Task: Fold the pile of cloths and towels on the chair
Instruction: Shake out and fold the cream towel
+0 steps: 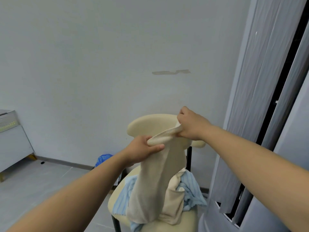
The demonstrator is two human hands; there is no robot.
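— Where was the long beige terry towel [155, 181] at that moment?

— Up in the air in front of the cream padded chair with black metal legs [150, 124]. Its top edge was bunched and stretched between both hands, and the rest hung straight down, its lower end reaching the pile on the seat.

— And the hands?

— The left hand [142, 151] had its fingers [156, 147] clenched round one end of that bunched edge. The right hand [192, 126], at about 2 o'clock from the left, pinched the other end with curled fingers [182, 114], just in front of the backrest.

— What lay on the seat?

— A second beige cloth [173, 203], crumpled, and light blue striped cloths [192, 190] spilling out at 3 o'clock and 9 o'clock of the hanging towel.

— Anything else around?

— A bright blue bag [103, 158] on the tiled floor at 9 o'clock of the chair, grey pleated curtains [259, 81] at 3 o'clock, and a pale grey cabinet [13, 141] far off at 9 o'clock against the wall.
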